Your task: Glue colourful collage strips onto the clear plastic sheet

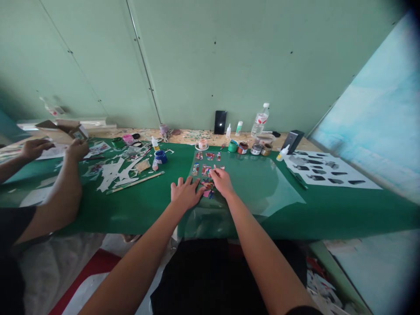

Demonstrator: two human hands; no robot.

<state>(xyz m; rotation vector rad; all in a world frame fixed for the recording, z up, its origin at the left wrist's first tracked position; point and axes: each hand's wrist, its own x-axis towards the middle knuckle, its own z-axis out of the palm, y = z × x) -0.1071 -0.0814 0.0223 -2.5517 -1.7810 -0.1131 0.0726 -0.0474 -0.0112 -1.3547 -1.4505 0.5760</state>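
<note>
A clear plastic sheet lies on the green table covering in front of me. Rows of small colourful picture pieces are spread over its left part. My left hand rests flat near the sheet's left side, fingers spread, its thumb beside a pile of colourful cutouts. My right hand is closed in a pinch just above and right of that pile, by the lower row of pieces. What its fingertips hold, if anything, is too small to make out.
Paint jars stand behind the sheet, near a water bottle and a phone. Paper scraps and a blue jar lie left. A co-worker's hands handle a box there. A printed sheet lies right.
</note>
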